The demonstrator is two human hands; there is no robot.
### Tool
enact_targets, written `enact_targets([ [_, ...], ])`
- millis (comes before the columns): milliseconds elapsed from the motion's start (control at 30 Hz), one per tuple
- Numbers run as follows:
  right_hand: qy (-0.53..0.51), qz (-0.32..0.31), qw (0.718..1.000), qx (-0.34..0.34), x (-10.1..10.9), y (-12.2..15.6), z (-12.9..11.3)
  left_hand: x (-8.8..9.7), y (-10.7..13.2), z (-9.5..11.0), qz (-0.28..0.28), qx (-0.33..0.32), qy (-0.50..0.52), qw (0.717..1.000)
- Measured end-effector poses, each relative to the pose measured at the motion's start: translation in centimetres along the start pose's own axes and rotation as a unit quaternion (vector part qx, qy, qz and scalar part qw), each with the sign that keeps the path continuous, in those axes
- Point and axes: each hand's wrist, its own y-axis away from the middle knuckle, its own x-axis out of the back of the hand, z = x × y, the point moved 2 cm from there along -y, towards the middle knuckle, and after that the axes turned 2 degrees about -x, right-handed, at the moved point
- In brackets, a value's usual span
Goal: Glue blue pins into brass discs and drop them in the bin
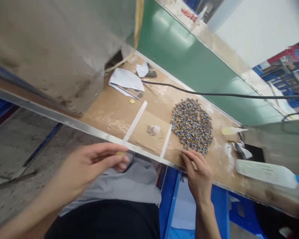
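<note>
Head view: the right hand (198,171) rests loosely open at the near edge of the pile of small blue-and-tan parts (192,125) on the bench (109,109), fingertips placed to reach them, while the left hand (89,164) holds a pinched grip on a small yellowish piece (119,153) off the bench's near rim.

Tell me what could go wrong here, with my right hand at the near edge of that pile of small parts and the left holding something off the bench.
1. The right hand touches the pile of small parts close to the bench edge; a sweep could push pieces off onto the floor.
2. The left hand pinches a small yellowish piece beyond the bench edge, so a slip would probably drop it into the lap.
3. The black cable runs just behind the pile and could snag a reaching hand.
</note>
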Motion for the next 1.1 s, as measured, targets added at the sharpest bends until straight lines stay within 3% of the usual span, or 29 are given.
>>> enact_targets([
  [133,-0.011,0.027,0.999,-0.017,0.3,0.0,-0.5,-1.9,-0.8,-1.5,-0.053,0.035,0.129,0.990],
  [267,-0.103,0.064,0.992,-0.042,-0.7,-1.0,-3.7,-2.6,-1.8,-1.5,-0.042,0.021,0.128,0.991],
  [400,-0.138,0.070,0.988,0.028,-2.9,-3.3,-7.7,-2.6,-2.3,-1.6,-0.024,-0.006,0.119,0.993],
  [500,-0.135,0.067,0.986,0.075,-4.2,-5.0,-9.3,-2.4,-2.7,-1.9,-0.005,-0.032,0.105,0.994],
  [700,-0.104,0.061,0.986,0.116,-5.4,-6.8,-10.2,-1.8,-2.6,-2.5,-0.027,-0.012,0.113,0.993],
  [900,-0.045,0.060,0.985,0.156,-5.9,-7.3,-10.3,-0.7,-2.0,-2.8,0.017,-0.033,0.013,0.999],
  [1100,-0.040,0.052,0.983,0.173,-6.0,-7.4,-10.1,-0.9,-1.8,-3.2,-0.033,-0.016,0.070,0.997],
])
